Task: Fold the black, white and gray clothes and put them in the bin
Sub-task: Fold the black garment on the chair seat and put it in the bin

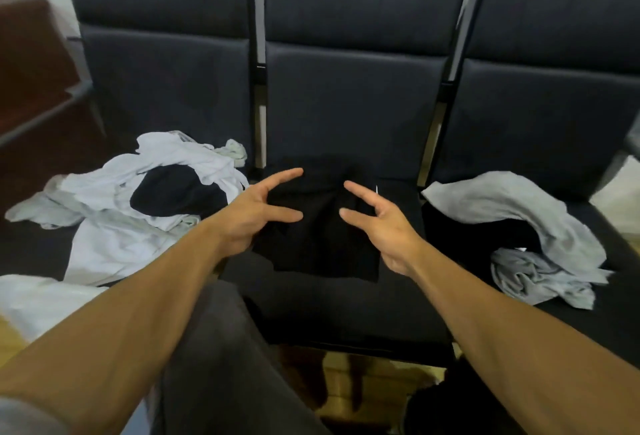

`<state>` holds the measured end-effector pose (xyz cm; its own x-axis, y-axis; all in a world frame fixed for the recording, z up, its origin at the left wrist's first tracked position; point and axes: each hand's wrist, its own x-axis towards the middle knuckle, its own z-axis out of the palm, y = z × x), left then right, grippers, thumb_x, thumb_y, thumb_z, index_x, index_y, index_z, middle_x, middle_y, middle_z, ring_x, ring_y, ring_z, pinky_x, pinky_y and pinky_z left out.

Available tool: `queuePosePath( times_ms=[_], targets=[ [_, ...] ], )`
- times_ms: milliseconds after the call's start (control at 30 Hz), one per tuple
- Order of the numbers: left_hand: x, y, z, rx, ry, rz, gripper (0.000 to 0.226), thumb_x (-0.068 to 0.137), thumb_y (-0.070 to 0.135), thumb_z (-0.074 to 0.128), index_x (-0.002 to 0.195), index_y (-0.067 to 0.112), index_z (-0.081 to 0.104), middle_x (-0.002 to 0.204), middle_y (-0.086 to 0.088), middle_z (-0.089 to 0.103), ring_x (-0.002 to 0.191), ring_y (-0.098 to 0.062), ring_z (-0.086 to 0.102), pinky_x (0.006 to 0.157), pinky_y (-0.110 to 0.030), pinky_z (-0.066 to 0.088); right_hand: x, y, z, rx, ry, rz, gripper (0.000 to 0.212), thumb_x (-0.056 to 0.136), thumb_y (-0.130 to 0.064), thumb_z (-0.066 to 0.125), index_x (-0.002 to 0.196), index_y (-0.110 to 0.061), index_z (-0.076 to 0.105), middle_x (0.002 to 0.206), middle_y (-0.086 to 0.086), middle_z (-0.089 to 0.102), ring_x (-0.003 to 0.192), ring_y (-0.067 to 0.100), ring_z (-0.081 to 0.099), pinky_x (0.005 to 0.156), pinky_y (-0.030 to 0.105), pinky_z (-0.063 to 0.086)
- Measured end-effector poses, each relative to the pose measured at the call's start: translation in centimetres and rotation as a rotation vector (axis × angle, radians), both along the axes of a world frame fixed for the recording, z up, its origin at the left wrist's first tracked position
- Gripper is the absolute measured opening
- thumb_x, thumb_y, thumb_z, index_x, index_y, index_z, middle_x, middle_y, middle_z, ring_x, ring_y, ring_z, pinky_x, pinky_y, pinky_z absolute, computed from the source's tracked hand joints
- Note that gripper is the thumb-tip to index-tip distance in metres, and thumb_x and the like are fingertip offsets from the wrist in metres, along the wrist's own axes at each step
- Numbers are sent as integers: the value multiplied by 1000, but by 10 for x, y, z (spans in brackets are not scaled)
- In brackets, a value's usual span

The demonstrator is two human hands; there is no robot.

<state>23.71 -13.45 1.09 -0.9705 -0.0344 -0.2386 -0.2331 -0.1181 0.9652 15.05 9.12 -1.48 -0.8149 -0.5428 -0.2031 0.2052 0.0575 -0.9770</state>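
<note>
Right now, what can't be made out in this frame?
- Bin: not in the head view, so its place is unknown.
- Black garment: dark on the dark seat, edges and folds unclear; both hands cover part.
- Black cloth at right: gray cloth covers most.
- White pile: item count unclear, tangled.

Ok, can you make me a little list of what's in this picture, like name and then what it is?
place: a row of dark seats
middle seat: folded black garment
left seat: pile of white clothes with a black piece in it
right seat: gray clothes lying over something black
left hand: open, fingers spread, above the black garment, holding nothing
right hand: open, fingers spread, holding nothing
bin: not in view
</note>
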Motion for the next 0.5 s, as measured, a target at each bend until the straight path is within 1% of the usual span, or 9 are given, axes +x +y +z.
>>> queuePosePath(
  times_ms=[67,100,133,233,267,333,400,467,500],
  targets=[
    [16,0,18,-4,44,9,83,84,-15,67,145,39,51,128,2,71,119,-22,68,100,-42,54,7,-5,19,11,87,21,61,93,-6,71,142,-38,56,134,-8,63,109,7,69,90,31,59],
    [24,-2,26,-17,60,33,86,84,-16,67,147,41,50,128,4,70,118,-21,68,97,-40,56,9,-8,28,46,141,43,63,92,-6,71,143,-40,54,132,-13,60,106,2,67,85,24,59],
    [33,-5,32,-23,75,71,88,84,-16,67,147,43,48,130,5,69,117,-20,68,95,-38,57,13,-13,37,85,197,71,65,92,-7,72,144,-43,52,132,-17,57,105,-2,64,83,20,58],
    [60,-16,42,34,101,179,88,86,-16,64,149,43,46,133,6,67,117,-20,68,94,-37,59,17,-32,49,116,293,185,70,90,-10,74,145,-46,49,139,-22,49,120,-2,53,97,23,53],
    [69,-19,44,64,108,207,88,87,-18,61,150,41,45,132,5,67,117,-21,68,93,-38,59,20,-39,51,107,301,217,71,90,-10,74,145,-46,48,137,-24,49,119,-4,51,95,20,52],
    [88,-24,45,89,106,277,88,88,-20,56,152,38,43,130,5,68,114,-22,70,90,-37,60,25,-52,49,80,298,285,73,90,-8,74,146,-46,47,129,-28,51,112,-7,54,85,12,52],
    [103,-27,43,86,78,342,89,88,-23,53,152,37,41,122,7,70,107,-20,73,85,-34,62,28,-63,44,52,274,353,75,90,-5,73,147,-46,46,133,-22,55,116,-2,58,83,14,55],
    [121,-35,42,67,21,402,91,87,-22,53,152,39,40,129,6,61,104,-20,73,84,-35,62,31,-78,36,33,236,436,78,89,-4,74,147,-48,45,142,-15,53,121,4,58,88,20,56],
    [127,-37,42,66,-9,412,92,87,-22,54,152,42,40,136,5,55,108,-22,72,86,-37,62,32,-84,33,25,234,459,80,89,-4,74,147,-49,44,145,-14,52,124,5,57,92,22,56]
  ],
)
